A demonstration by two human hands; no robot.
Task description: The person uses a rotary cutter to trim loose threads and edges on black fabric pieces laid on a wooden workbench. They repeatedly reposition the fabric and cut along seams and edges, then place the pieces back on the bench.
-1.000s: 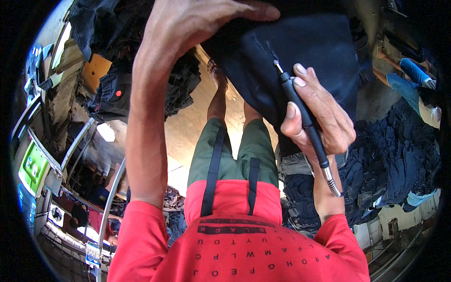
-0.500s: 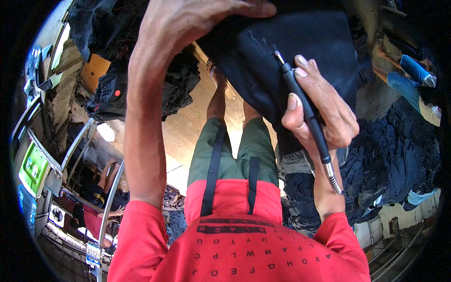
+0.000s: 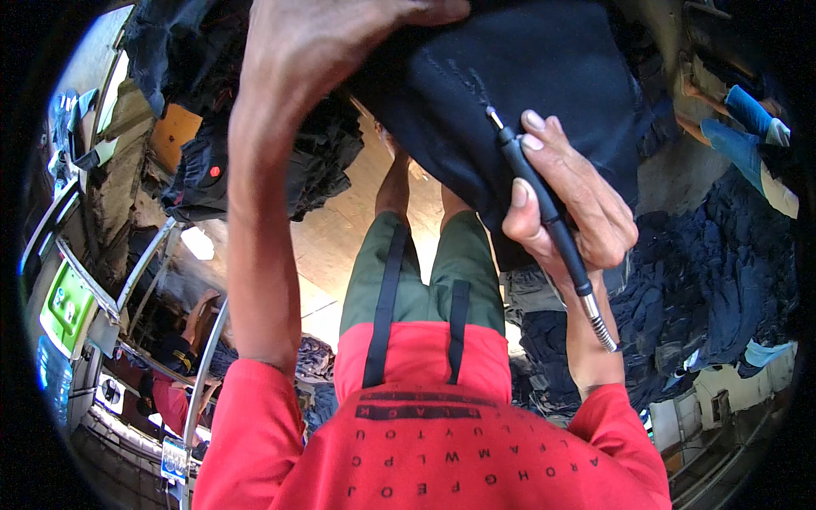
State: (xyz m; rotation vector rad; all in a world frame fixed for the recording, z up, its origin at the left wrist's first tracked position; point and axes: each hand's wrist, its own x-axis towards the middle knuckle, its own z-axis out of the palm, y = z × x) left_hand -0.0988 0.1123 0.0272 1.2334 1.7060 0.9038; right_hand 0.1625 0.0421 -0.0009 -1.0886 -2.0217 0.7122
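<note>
My right hand (image 3: 586, 191) grips a slim black rotary handpiece (image 3: 544, 191) like a pen, its thumb and fingers wrapped round the body. A spring sleeve sits at its rear end, near my wrist. The handpiece's metal tip meets a black denim garment (image 3: 561, 76), just below a short line of scuffed, paler marks (image 3: 463, 76). At the upper edge my left hand (image 3: 331, 38) lies over the garment's far left part, one digit stretched out to the right across the cloth. Its other fingers are out of sight.
Piles of dark garments lie at left (image 3: 263, 161) and right (image 3: 705, 263). A metal rail (image 3: 204, 374) and a green tray (image 3: 68, 306) stand at the left. Other people are at far right (image 3: 739, 136) and lower left (image 3: 178, 348). My legs (image 3: 416, 263) stand below the garment.
My right hand and the handpiece have shifted slightly left and down. The scuffed line on the denim looks longer and more marked. My left hand has moved a little left with the cloth.
</note>
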